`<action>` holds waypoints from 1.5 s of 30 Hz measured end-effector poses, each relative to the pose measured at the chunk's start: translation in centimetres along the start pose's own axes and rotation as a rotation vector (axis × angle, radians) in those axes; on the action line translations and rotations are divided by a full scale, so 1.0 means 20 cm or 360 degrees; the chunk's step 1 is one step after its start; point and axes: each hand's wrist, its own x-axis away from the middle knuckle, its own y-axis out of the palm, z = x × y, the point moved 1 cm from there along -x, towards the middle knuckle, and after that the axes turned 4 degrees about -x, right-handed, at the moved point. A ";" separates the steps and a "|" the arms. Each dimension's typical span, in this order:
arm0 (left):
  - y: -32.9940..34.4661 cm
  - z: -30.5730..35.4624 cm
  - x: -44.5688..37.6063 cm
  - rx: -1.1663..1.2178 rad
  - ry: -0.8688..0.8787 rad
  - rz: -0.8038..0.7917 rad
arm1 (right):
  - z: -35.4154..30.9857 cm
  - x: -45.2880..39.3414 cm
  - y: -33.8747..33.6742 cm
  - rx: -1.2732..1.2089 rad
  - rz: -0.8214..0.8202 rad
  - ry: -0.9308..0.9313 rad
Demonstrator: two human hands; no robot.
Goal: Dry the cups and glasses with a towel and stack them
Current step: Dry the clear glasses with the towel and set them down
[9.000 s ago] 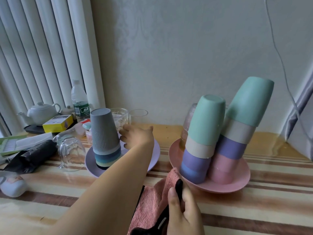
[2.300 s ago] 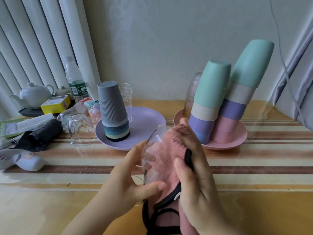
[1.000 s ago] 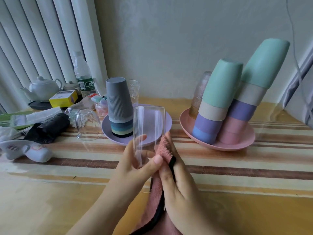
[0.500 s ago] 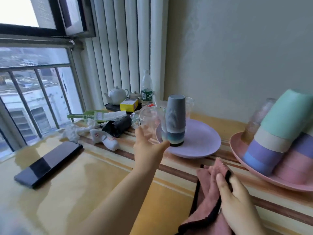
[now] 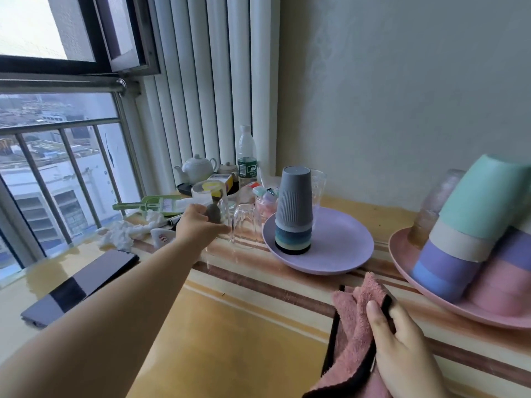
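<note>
Glass tumbler point(image 5: 207, 208), clear, smooth and cylindrical, is held upside down in the left hand point(image 5: 198, 228), whose fingers wrap round its lower wall. It is over the near edge of the table point(image 5: 230, 334), just left of a second clear glass point(image 5: 245, 225) that is faceted and inverted on the striped surface; whether the two touch cannot be told.

Towel point(image 5: 355, 334), pink, fluffy pile with a black bound edge, is bunched under the right hand point(image 5: 402, 349); the thumb presses into the cloth and the fingers curl over its fold.

Lilac plate point(image 5: 344, 248), matte and round, carries a nested stack point(image 5: 293, 214) of inverted tapered cups, the top one grey and ribbed, with blue and pale rims banded below. A clear glass point(image 5: 319, 191) stands behind that stack.

Pink plate point(image 5: 408, 271) at right holds leaning inverted stacks of smooth pastel cups point(image 5: 471, 222): mint, cream, purple, blue and pink. A cloudy textured tumbler point(image 5: 431, 208) is behind them.

Table top is glossy yellow with brown stripes. At the rear left are a white ceramic teapot point(image 5: 198, 168), a plastic bottle point(image 5: 246, 159) with a green label, and crumpled white tissue point(image 5: 126, 234). A flat dark slab point(image 5: 80, 285) lies near the left edge.
</note>
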 end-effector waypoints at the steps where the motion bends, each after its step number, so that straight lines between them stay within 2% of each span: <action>1: 0.00 0.00 -0.03 0.0012 -0.0017 -0.0003 | 0.00 0.00 0.00 0.0006 0.0000 0.0001; 9: -0.03 -0.01 -0.13 0.0032 0.0027 -0.0098 | 0.00 -0.01 0.00 0.0019 0.0026 -0.0044; 19: 0.03 -0.03 -0.07 -0.0134 0.0145 -0.0282 | 0.03 -0.01 0.01 -0.0034 -0.0001 -0.0051; 36: 0.10 -0.13 0.06 -0.0155 0.0141 -0.0076 | 0.04 -0.02 0.00 -0.0089 -0.0064 -0.0089; 39: 0.10 -0.13 0.14 -0.0308 0.0140 0.0204 | 0.05 -0.02 0.00 -0.0107 -0.0074 -0.0087; 41: 0.11 -0.11 0.26 -0.0390 0.0385 0.0446 | 0.04 -0.02 0.00 -0.0131 -0.0063 -0.0077; 42: 0.12 -0.10 0.32 -0.0414 0.0603 0.0495 | 0.04 -0.02 0.00 -0.0140 -0.0048 -0.0085; 45: 0.21 -0.02 0.53 -0.0587 0.1434 0.0395 | 0.02 -0.02 -0.02 -0.0149 0.0000 -0.0104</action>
